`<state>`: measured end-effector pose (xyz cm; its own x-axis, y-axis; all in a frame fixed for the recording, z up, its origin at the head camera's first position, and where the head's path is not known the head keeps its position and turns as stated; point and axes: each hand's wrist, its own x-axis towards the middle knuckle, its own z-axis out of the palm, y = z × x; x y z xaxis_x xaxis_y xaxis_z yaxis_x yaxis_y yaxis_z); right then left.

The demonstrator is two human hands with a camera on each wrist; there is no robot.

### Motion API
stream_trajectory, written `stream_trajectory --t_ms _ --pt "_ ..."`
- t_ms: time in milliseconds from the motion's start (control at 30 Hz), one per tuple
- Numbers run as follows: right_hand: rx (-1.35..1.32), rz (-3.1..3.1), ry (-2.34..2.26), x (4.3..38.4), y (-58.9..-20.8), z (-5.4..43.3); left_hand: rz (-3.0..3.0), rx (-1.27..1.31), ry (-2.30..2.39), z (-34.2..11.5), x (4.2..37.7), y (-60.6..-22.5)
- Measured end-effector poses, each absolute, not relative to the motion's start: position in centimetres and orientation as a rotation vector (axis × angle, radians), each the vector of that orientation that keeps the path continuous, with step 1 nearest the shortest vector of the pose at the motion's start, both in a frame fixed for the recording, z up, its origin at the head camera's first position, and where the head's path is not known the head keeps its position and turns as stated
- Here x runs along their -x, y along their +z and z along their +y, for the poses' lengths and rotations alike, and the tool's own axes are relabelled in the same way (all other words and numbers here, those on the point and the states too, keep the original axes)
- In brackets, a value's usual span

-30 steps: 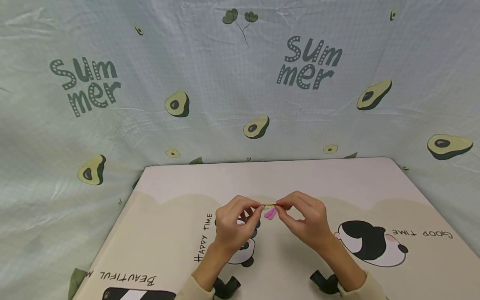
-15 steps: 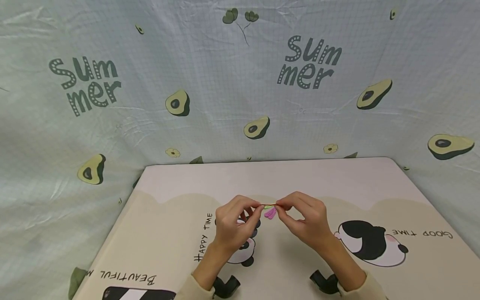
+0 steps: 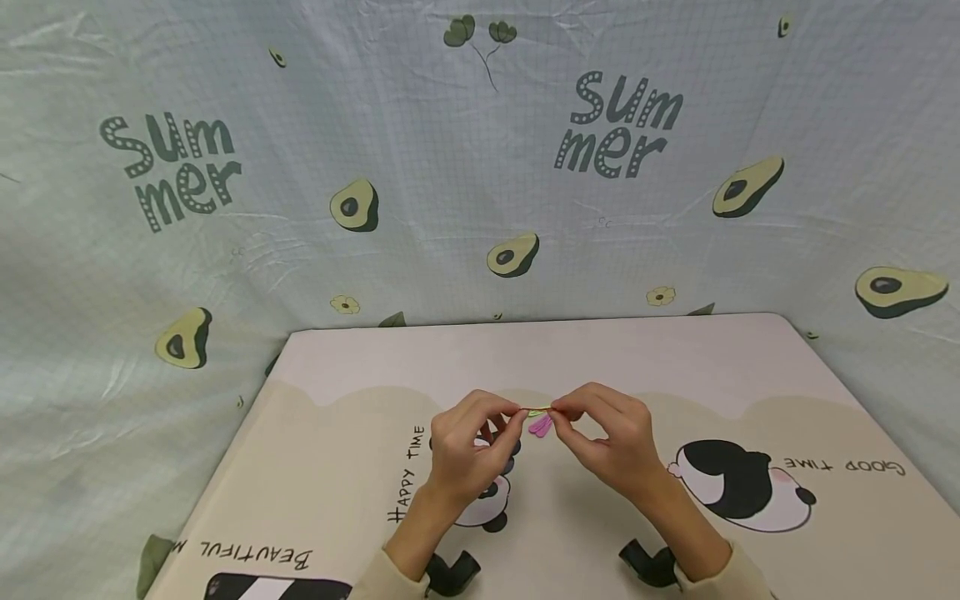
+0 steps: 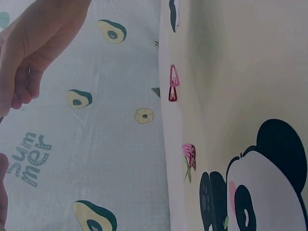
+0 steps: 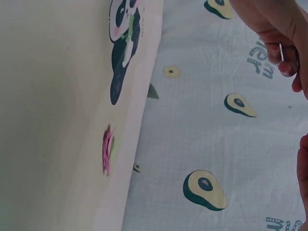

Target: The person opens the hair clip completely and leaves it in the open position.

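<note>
In the head view my left hand [image 3: 474, 446] and right hand [image 3: 611, 433] meet above the table. Each pinches, between thumb and forefinger, one end of a thin red and yellow-green strip [image 3: 537, 409]; it is too small to tell its kind. Just below it lies a small pink and green bundle [image 3: 541, 426], apparently hair clips, on the table. The left wrist view shows the same bundle [image 4: 189, 156], with a pink snap hair clip [image 4: 173, 75] and a dark red snap hair clip [image 4: 172, 94] farther along. My right hand hides those two in the head view.
The table [image 3: 525, 358] has a cover printed with pandas and lettering. Behind it and at the sides hangs a pale cloth [image 3: 420, 150] with printed avocados. Black curved pieces [image 3: 453, 575] sit by both wrists.
Both hands stay in place with their pinch. The strip between them shows more yellow-green along its top than before.
</note>
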<state>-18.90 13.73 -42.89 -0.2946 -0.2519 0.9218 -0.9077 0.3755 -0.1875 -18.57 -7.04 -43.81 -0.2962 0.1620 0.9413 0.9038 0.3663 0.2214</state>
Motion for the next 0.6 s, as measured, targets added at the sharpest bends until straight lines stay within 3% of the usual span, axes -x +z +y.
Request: stream_trajectory --t_ms 600 --pt "-1.013 -1.779 0.939 18.83 -42.79 13.71 -1.719 0.951 -1.011 -7.02 18.53 -43.77"
